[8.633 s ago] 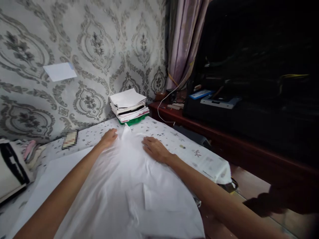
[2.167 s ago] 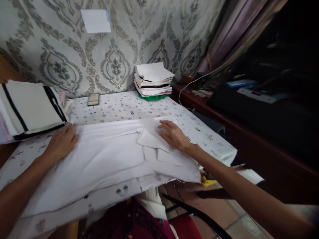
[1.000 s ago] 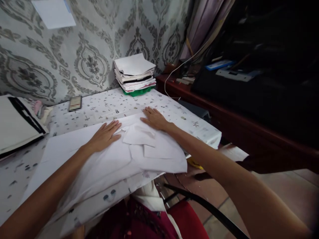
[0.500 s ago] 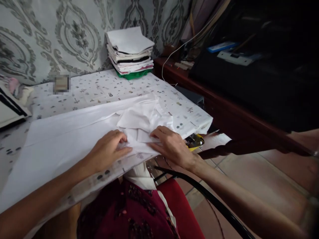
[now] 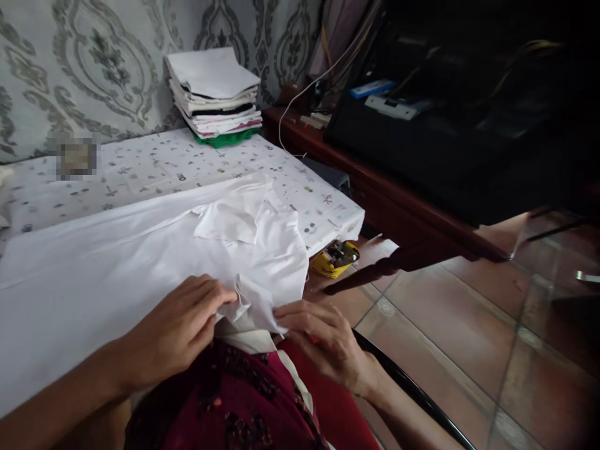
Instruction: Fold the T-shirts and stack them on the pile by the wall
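Both hands have left the far side of the shirt (image 5: 117, 269), where they lay flat about a second ago, and now work along its near edge. Half a second ago they were gathering cloth on the table (image 5: 323, 215); now a near fold (image 5: 255, 300) is drawn out past the edge, over the lap (image 5: 220, 406). The left hand (image 5: 173, 328) has thumb and forefinger together, clamped on the crumpled left part of this fold. The right hand (image 5: 325, 344) pinches its right end between fingers and thumb, though the thumb is partly hidden. A short stretch of cloth runs between them.

The shirt lies lengthwise along the near side of the table, its body reaching out of view on the left. Toward its right end a flap (image 5: 227, 220), apparently the far sleeve, lies turned inward and untouched. So, as I judge it, the far side is already arranged, and the work has passed to the near side, which is loose and creased. At the far side of the table, well apart from the shirt, stands a stack (image 5: 215, 97) of folded cloth.
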`<state>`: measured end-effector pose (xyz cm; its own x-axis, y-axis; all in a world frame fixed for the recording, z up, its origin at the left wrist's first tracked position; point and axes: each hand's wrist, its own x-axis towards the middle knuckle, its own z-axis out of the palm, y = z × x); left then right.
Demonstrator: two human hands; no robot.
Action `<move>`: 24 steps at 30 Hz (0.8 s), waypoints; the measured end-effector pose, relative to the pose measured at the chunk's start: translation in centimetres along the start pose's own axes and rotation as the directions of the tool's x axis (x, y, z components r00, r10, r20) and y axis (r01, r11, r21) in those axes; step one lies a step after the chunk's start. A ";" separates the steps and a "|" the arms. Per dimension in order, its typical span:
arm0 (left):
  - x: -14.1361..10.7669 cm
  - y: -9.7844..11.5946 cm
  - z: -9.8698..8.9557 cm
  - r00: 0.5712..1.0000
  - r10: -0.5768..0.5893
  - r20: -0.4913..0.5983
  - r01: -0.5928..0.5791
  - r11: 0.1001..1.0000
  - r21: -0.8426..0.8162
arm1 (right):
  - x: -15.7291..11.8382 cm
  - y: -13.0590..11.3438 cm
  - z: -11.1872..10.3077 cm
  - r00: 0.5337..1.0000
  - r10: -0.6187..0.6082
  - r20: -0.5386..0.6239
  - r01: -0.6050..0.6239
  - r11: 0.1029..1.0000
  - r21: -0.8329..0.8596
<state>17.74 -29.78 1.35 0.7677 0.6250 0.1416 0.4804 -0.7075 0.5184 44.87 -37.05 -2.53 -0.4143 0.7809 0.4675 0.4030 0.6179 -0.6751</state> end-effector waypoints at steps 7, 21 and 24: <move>8.8 -3.9 -2.6 0.997 -0.072 -0.015 0.073 0.979 0.192 | -1.0 0.0 1.4 0.991 0.076 0.109 -0.076 0.997 -0.005; 8.8 -6.8 -2.5 0.999 -0.048 0.000 0.040 0.838 0.544 | 7.4 4.0 -3.5 0.980 0.180 -0.082 -0.188 0.975 -0.116; 8.0 -7.2 -2.6 0.998 -0.018 -0.061 0.047 0.852 0.522 | 11.4 6.8 -3.2 0.982 0.152 -0.109 -0.176 0.949 -0.261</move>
<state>19.25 -18.83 0.97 0.7318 0.6564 0.1831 0.6666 -0.7454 0.0083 45.54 -23.63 0.06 -0.2567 0.8709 0.4192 0.6683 0.4732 -0.5739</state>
